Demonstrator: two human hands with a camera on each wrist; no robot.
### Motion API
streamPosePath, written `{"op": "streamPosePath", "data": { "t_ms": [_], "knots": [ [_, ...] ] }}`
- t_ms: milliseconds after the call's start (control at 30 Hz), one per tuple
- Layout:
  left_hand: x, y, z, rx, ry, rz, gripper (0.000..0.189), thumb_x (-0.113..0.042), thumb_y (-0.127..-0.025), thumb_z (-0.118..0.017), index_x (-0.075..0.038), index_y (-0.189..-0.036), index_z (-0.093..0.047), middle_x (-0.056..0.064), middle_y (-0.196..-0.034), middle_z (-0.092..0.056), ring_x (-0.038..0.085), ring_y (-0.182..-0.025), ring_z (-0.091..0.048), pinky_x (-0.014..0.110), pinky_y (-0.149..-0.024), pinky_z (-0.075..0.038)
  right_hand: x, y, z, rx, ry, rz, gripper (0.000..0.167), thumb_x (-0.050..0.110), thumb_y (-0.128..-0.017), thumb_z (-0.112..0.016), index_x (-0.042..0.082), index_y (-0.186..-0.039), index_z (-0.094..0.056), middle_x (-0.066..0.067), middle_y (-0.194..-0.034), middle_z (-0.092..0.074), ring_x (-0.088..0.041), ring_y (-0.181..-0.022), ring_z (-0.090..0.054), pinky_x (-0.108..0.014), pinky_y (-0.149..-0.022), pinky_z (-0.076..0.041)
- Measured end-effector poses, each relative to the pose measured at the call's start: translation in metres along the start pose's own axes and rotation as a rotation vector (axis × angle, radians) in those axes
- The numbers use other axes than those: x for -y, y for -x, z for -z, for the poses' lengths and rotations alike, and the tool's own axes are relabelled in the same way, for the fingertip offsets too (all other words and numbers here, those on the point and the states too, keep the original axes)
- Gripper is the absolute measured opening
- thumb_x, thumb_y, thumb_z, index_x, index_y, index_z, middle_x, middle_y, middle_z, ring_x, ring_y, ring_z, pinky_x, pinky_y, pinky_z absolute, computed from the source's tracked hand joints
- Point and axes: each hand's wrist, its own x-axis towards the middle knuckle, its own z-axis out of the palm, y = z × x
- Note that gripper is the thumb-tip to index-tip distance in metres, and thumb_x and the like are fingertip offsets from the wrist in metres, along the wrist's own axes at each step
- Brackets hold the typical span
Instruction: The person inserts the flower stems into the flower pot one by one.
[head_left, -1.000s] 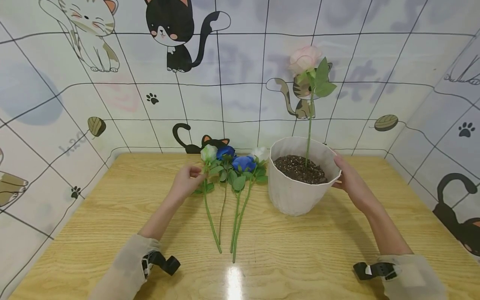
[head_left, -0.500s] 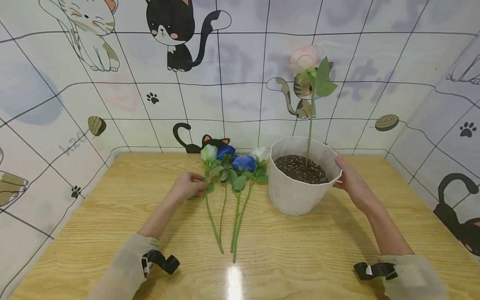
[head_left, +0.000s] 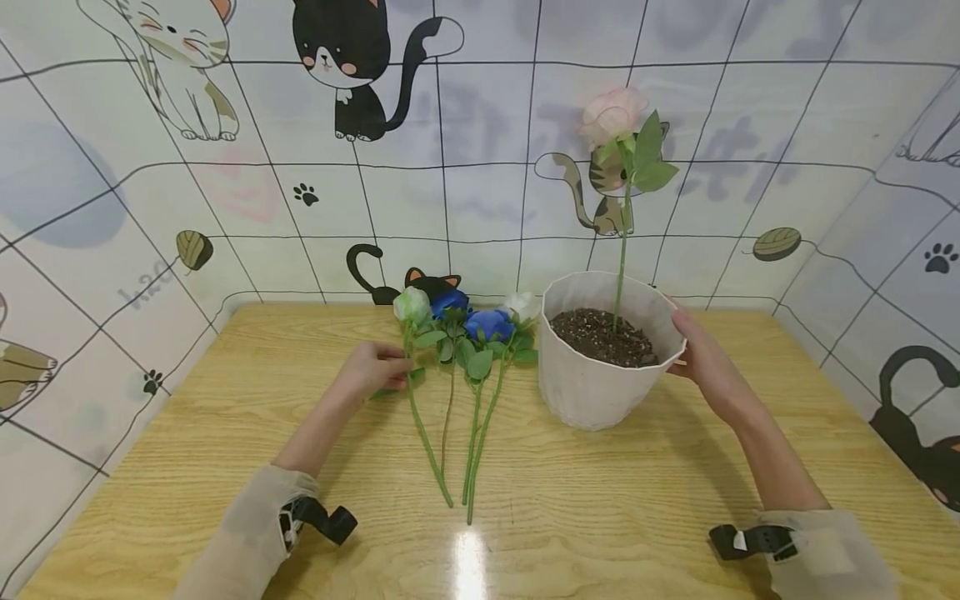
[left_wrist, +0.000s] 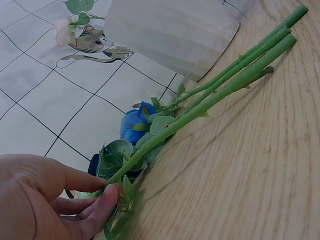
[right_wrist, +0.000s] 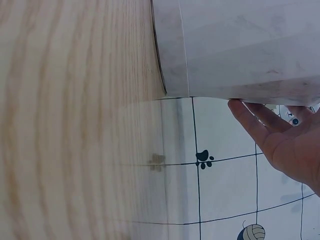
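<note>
I've got the left hand [head_left: 372, 369] pinching the green-white rose [head_left: 412, 307] by its stem [left_wrist: 200, 109], thumb against fingers, just below the bloom; that rose is leftmost in the bunch, beside two blue roses [head_left: 489, 326] and a white rose [head_left: 522, 307] on the wood table [head_left: 570, 517], stems toward me; right hand [head_left: 711, 367] has fingers extended, touching the white pot's [head_left: 596, 392] right outer wall near the rim; can't tell what its thumb is doing; pink rose [head_left: 613, 117] stands upright in the pot's soil [head_left: 592, 335].
</note>
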Motion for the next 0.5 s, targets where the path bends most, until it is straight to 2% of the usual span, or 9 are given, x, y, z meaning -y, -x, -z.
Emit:
{"op": "streamPosePath", "data": {
  "t_ms": [133, 300, 500],
  "knots": [
    [-0.002, 0.001, 0.003, -0.009, 0.009, -0.003, 0.045, -0.003, -0.1, -0.061, 0.019, -0.136, -0.046, 0.033, -0.127, -0.057, 0.014, -0.076, -0.067, 0.027, -0.077, -0.061, 0.0, 0.001, 0.0, -0.002, -0.003, 0.002, 0.063, 0.051, -0.11, -0.017, 0.018, -0.164, -0.01, -0.025, -0.159, -0.023, -0.002, -0.12, -0.049, -0.016, -0.088, -0.051],
    [-0.007, 0.004, 0.009, -0.023, 0.002, -0.015, 0.044, -0.004, -0.1, -0.062, 0.018, -0.135, -0.048, 0.031, -0.124, -0.059, 0.014, -0.074, -0.068, 0.032, -0.083, -0.06, 0.0, 0.0, 0.0, -0.005, -0.004, 0.002, 0.063, 0.051, -0.11, -0.017, 0.018, -0.164, -0.011, -0.025, -0.157, -0.025, -0.001, -0.118, -0.051, -0.017, -0.087, -0.051],
    [-0.011, 0.006, 0.018, -0.037, 0.004, -0.038, 0.044, -0.007, -0.099, -0.064, 0.016, -0.133, -0.05, 0.027, -0.121, -0.061, 0.019, -0.081, -0.071, 0.033, -0.086, -0.06, 0.0, -0.001, 0.001, 0.002, 0.027, -0.012, 0.062, 0.052, -0.109, -0.014, 0.023, -0.164, -0.009, -0.022, -0.161, -0.023, -0.016, -0.13, -0.046, -0.017, -0.088, -0.05]
  ]
}}
